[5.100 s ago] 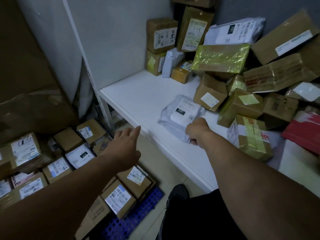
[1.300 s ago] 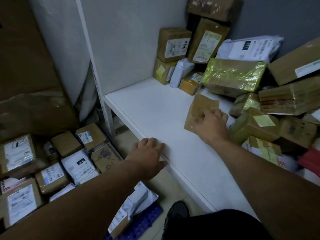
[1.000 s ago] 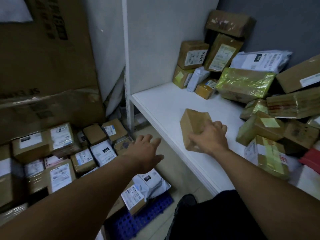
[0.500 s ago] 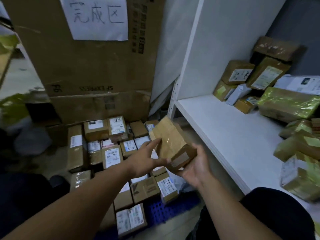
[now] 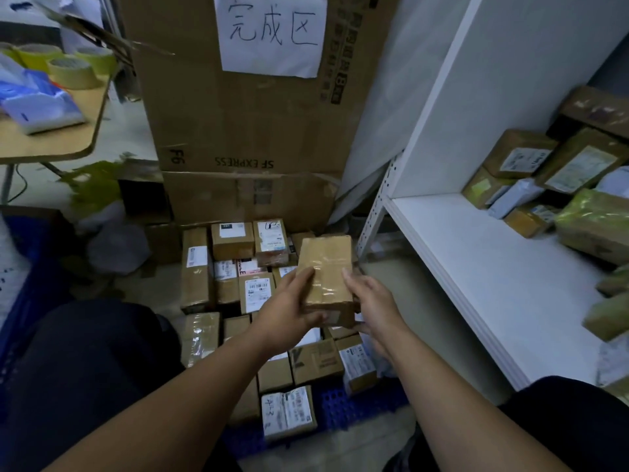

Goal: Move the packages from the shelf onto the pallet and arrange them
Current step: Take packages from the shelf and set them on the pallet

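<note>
Both grips are holding one brown taped box in the air above the pallet.

The left grip is clasping the box's left side. Its fingers are lying across the taped top and the thumb is sitting at the near end. The right grip is clasping the right side. One fingertip is resting on the top edge and the rest of the hand is wrapping round the side. How far those fingers are reaching underneath cannot be told.

The box is lying roughly level, with its long side pointing away from the person. It is touching nothing but the two grips.

The pallet is blue and is sitting on the floor just left of the shelf. Packages are covering most of it in close rows. They are mainly brown boxes with white labels facing up. A bare strip of blue grid is showing at the near right.

The shelf is white, and a pile of brown boxes and pale bags is crowding its back right.

A tall carton is standing behind the pallet and is bearing a handwritten paper sign.

At upper left a counter is carrying tape rolls and a blue-and-white bag.
</note>
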